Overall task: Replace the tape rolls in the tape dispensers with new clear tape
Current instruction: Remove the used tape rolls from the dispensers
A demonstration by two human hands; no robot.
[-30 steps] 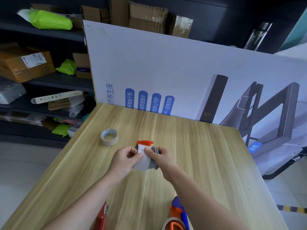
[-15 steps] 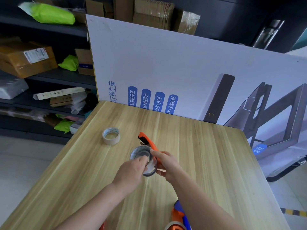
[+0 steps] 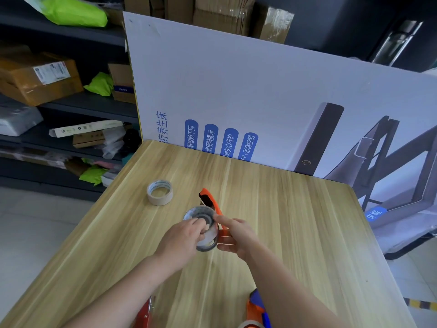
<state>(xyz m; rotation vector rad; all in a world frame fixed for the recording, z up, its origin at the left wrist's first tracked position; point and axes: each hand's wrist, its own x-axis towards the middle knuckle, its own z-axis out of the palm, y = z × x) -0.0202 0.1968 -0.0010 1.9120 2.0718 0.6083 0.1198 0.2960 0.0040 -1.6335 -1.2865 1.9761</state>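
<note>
Above the middle of the wooden table (image 3: pixel 295 221) I hold an orange tape dispenser (image 3: pixel 209 200) on its side, orange arm pointing away from me. A clear tape roll (image 3: pixel 201 217) sits on its hub. My left hand (image 3: pixel 183 240) pinches the roll's near rim. My right hand (image 3: pixel 236 233) grips the dispenser's body, thumb on the roll's edge. A second, pale tape roll (image 3: pixel 159 192) lies flat on the table to the left, apart from both hands.
A red dispenser (image 3: pixel 145 313) and an orange and blue dispenser (image 3: pixel 256 308) with a roll lie at the near table edge. A large white printed board (image 3: pixel 248 91) stands along the far edge. Dark shelves (image 3: pixel 82 107) with boxes and bags are at the left.
The dispenser has turned from upright to lying on its side with the roll's open face up. My left hand moved from the tape's front onto the roll's rim.
</note>
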